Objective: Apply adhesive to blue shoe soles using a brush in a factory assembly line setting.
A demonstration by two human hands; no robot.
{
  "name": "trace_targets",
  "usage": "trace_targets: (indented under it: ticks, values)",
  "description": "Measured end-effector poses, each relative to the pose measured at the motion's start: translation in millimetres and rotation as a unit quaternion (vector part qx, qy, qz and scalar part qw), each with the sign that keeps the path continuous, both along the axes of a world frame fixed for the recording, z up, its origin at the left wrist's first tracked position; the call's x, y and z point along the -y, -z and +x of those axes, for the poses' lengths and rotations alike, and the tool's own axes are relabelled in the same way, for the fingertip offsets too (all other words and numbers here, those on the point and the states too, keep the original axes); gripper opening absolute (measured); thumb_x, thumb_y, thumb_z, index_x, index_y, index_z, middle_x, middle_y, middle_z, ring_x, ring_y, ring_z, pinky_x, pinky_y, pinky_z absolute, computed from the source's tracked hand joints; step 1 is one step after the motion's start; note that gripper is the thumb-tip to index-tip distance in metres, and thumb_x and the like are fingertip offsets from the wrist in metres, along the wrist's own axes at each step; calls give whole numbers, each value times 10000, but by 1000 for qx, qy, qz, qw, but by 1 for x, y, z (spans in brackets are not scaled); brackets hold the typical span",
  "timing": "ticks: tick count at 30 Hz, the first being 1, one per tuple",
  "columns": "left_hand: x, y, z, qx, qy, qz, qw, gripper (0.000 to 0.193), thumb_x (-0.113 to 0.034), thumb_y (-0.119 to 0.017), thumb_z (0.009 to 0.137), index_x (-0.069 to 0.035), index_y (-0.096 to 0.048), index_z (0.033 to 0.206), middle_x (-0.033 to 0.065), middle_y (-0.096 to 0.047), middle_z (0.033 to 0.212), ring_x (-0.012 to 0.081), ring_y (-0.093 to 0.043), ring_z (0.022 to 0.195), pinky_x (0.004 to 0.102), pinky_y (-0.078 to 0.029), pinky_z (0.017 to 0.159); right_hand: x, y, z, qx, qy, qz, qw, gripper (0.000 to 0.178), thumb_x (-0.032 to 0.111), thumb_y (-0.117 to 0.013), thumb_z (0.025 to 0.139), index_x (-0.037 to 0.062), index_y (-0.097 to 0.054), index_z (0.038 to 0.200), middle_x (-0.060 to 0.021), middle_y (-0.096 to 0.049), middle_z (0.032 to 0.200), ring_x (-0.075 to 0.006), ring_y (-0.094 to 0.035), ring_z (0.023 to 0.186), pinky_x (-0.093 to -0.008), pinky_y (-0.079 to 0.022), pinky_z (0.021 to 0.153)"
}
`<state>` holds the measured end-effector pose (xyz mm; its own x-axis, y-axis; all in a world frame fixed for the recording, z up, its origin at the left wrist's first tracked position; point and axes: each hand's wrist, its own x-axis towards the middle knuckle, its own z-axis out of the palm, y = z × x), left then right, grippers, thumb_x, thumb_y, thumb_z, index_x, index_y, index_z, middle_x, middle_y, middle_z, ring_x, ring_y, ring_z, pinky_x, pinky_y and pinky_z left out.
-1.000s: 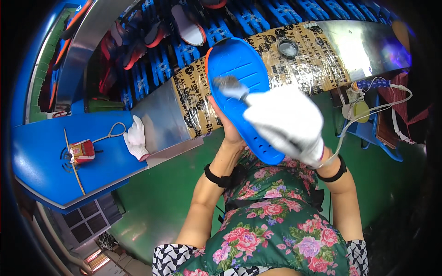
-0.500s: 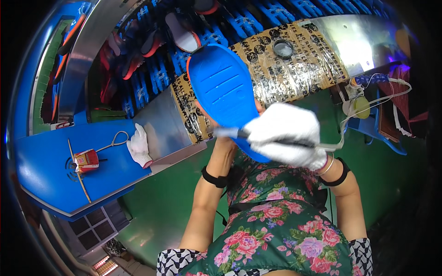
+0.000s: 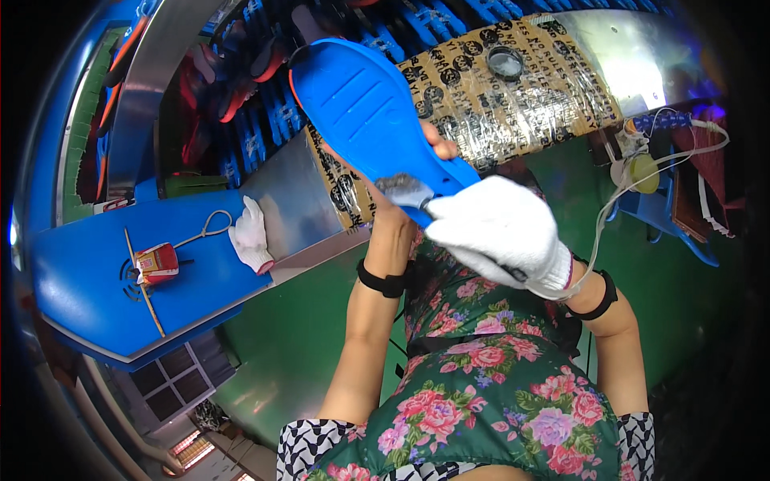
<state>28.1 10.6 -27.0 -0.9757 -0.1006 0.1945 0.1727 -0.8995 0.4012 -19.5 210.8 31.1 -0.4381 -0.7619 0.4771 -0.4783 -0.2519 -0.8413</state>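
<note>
The left hand (image 3: 385, 204), bare, grips a blue shoe sole (image 3: 365, 108) from underneath, its fingertips showing at the sole's edge near the heel. The sole is held up in the air above the person's lap, its toe pointing toward 11 o'clock and its heel toward 4 o'clock, with the grooved face turned up to the camera. The right hand (image 3: 501, 232), in a white knit glove, is closed around a small brush (image 3: 401, 191) whose grey bristles press on the sole's heel end.

At 12 o'clock from the hands, a metal table (image 3: 297, 200) wrapped partly in brown printed tape runs across the view, with a small round tin (image 3: 506, 62) sitting on the tape. Beyond it, at 11 o'clock, lies a blue slatted conveyor (image 3: 265, 128) carrying dark shoes with red trim. At 9 o'clock, a spare white glove (image 3: 250, 235) lies at the edge of a blue table (image 3: 80, 297), near a small red box (image 3: 156, 263) and a thin stick. A pale cord (image 3: 642, 180) hangs at 3 o'clock.
</note>
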Motion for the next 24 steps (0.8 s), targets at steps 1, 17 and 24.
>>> trace_targets:
  ticks: [1, 17, 24]
  values:
    - [0, -4, 0, 10, -6, 39, 999, 1186, -1008, -345, 728, 62, -572, 1185, 208, -666, 1046, 364, -646, 981, 580, -582, 861, 13, 3, -1, -131, 67, -105, 983, 286, 62, -828, 771, 106, -782, 1049, -61, -763, 954, -211, -724, 830, -336, -573, 732]
    - [19, -1, -6, 119, -92, -15, 989, 1151, -1026, -308, 703, -15, -592, 1175, 154, -678, 954, 296, -663, 852, 465, -581, 784, -5, 3, -15, -88, 71, -81, 990, 275, 1, -818, 748, 84, -776, 1007, -98, -765, 988, -262, -725, 826, -363, -565, 730]
    - [30, -1, -9, 56, 18, 14, 998, 1227, -1037, -345, 677, -15, -527, 1331, 206, -672, 1036, 355, -676, 842, 517, -589, 744, -10, 10, -6, 151, -67, -55, 985, 155, 49, -813, 779, 78, -780, 928, -89, -765, 934, -235, -746, 850, -349, -593, 766]
